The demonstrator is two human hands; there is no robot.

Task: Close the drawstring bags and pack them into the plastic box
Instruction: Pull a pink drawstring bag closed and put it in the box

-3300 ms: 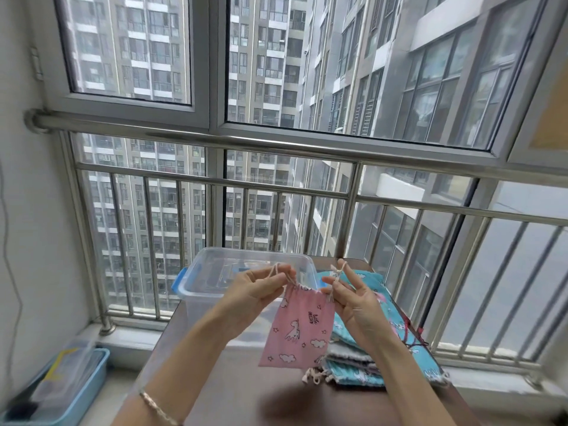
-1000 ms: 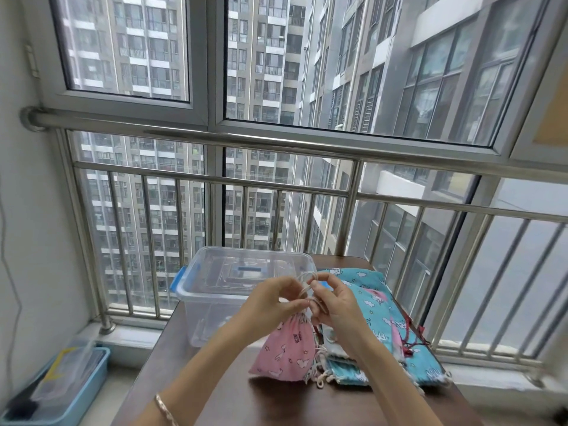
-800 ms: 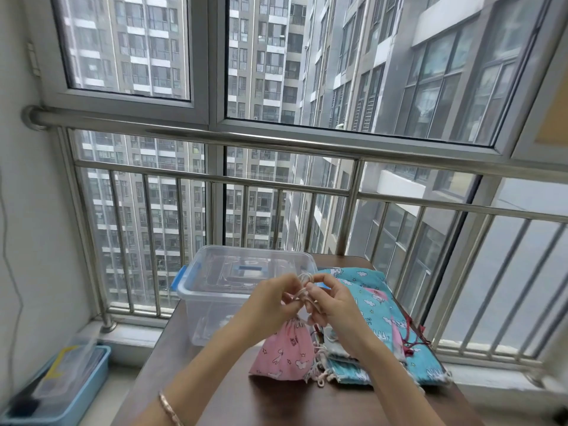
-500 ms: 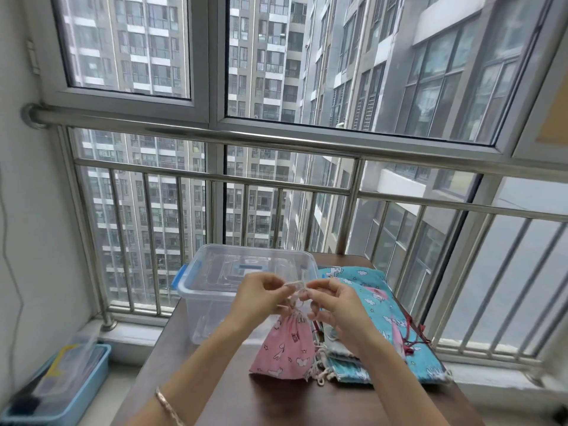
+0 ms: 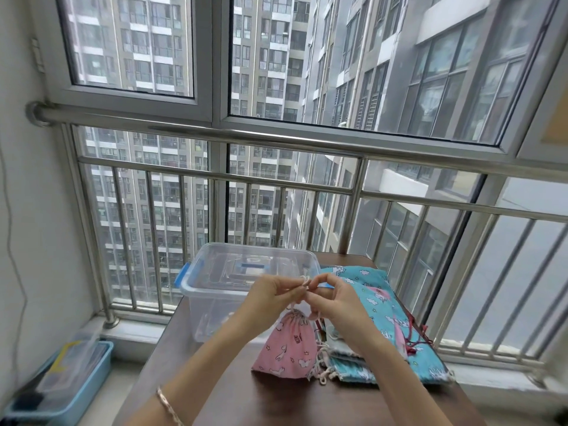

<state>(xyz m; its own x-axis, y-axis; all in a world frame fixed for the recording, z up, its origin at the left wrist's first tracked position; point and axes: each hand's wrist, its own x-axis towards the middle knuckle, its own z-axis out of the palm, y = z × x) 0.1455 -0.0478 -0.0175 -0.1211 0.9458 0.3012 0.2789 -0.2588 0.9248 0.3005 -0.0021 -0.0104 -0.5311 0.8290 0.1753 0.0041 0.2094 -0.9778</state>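
While raised over the table [image 5: 215,395], left hand [image 5: 270,295] and right hand [image 5: 333,295] pinching pink bag's [image 5: 289,348] drawstring [image 5: 304,282].

Enclosed balcony of high-rise flat, a home. Sliding window [image 5: 132,44] and steel railing [image 5: 276,176] beyond pinching hands; apartment towers [image 5: 264,56] outside. Brown table [image 5: 276,401] under grip; blue storage bin [image 5: 66,382] on floor, lower left.

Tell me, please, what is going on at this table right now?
A person is tying the white cord of a small pink printed drawstring bag with the left hand and right hand. Its mouth is cinched shut. A clear plastic box stands behind, and teal printed bags lie stacked to the right.
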